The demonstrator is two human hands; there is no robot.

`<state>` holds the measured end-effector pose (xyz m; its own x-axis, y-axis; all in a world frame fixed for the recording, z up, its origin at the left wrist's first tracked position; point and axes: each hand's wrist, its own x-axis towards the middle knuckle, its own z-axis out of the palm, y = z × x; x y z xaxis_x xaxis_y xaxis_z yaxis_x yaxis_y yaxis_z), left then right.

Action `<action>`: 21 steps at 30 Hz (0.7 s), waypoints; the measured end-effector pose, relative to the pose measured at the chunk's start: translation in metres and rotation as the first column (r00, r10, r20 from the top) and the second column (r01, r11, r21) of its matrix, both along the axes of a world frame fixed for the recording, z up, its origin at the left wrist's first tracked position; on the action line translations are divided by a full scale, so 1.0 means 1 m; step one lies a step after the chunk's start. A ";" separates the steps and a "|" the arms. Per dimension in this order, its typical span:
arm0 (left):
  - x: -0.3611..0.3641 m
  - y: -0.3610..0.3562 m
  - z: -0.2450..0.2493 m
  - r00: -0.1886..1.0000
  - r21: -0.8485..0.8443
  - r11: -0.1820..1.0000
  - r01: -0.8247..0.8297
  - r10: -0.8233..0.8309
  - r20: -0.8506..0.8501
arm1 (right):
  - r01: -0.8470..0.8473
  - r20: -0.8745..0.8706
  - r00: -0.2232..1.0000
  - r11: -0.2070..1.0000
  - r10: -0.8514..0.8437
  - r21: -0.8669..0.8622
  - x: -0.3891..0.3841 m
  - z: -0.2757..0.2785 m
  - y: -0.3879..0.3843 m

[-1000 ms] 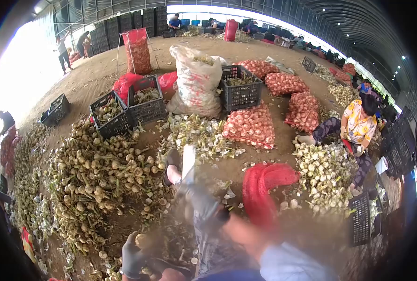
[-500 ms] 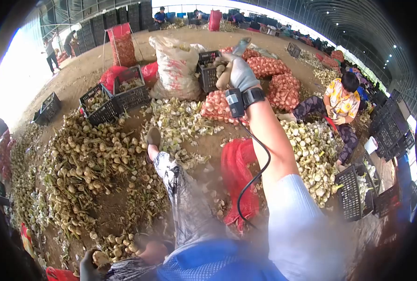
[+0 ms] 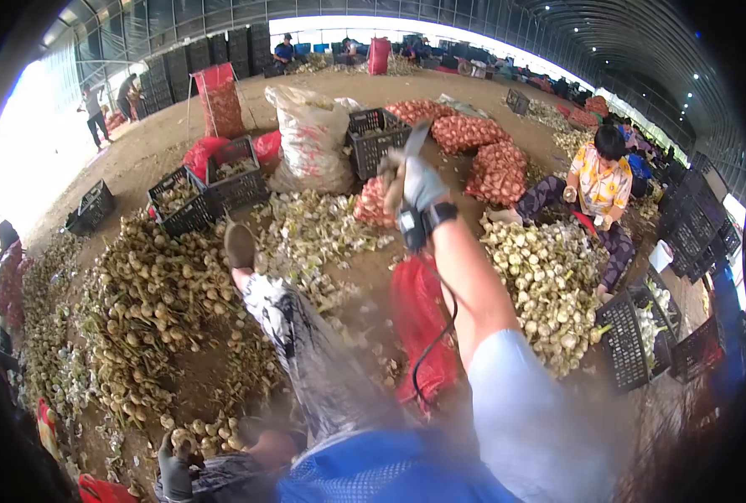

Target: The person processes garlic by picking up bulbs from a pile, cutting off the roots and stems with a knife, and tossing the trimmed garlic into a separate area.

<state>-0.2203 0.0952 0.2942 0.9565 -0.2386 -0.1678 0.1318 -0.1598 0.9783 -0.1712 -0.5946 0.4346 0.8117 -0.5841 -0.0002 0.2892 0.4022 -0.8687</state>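
My right hand, in a grey glove with a wrist strap and a black cable, is raised in front of me. It is shut on a cutting tool whose blade points up, with a pale stalk beside the fingers. My left hand, in a dark glove, is low at the bottom left, beside loose garlic bulbs; its grip is unclear. My leg stretches forward, ending in a shoe. A red mesh bag lies under my right arm.
A big heap of stalked garlic fills the left; trimmed bulbs lie on the right by a seated person. Black crates, a white sack and filled red net bags stand ahead. A black crate is at the right.
My right hand swung up from my lap with the tool, then dropped back slightly. My left hand moved from the middle bottom to the bottom left. The view turned a little.
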 end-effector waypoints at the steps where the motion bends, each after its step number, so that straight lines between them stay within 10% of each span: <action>1: -0.005 -0.010 0.007 0.999 0.028 0.999 -0.033 0.033 0.000 | -0.048 0.013 0.999 0.998 0.049 -0.047 -0.008 0.020 -0.002; 3: 0.004 0.012 -0.020 0.999 -0.101 0.995 0.024 -0.027 -0.024 | -0.005 -0.103 0.993 0.876 -0.051 -0.482 -0.021 0.052 -0.003; 7: -0.007 0.000 -0.011 0.987 0.008 0.989 -0.150 0.150 -0.059 | -0.095 0.081 0.988 0.927 0.133 -0.362 -0.007 0.044 0.000; 21: -0.006 -0.014 0.006 0.983 0.023 0.991 -0.131 0.133 -0.124 | -0.238 -0.606 0.778 0.971 0.169 -0.035 -0.073 -0.265 0.047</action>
<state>-0.2258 0.0810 0.3006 0.9508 -0.1084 -0.2903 0.2735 -0.1474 0.9505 -0.2446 -0.5480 0.1698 0.7701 -0.4298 -0.4714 -0.3763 0.2906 -0.8798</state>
